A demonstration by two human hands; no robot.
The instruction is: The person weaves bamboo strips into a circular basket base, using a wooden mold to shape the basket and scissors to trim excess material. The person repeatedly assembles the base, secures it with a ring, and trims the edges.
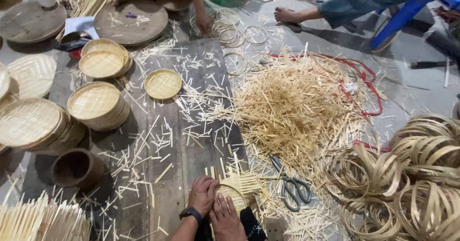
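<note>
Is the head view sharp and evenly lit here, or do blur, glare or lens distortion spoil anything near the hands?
Head view: soft, even daylight, only faint shadows under the stacked trays; no glare; left hand and right hand on the woven piece look slightly soft; scissors are readable; wide-lens stretching at the edges, by the bamboo rings.

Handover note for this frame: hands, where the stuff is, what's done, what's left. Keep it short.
Left hand, watch on its wrist, presses on a woven mat with a hoop set on it. Right hand lies flat on the same piece, nearer the body. Neither hand holds a tool.
Scissors lie just right of the mat, untouched. Loose hoops are piled far right, the offcut heap ahead.
Done: trays stacked at left, one single tray on the boards.
Left: this mat's strip ends still stick out untrimmed beyond the hoop.
</note>
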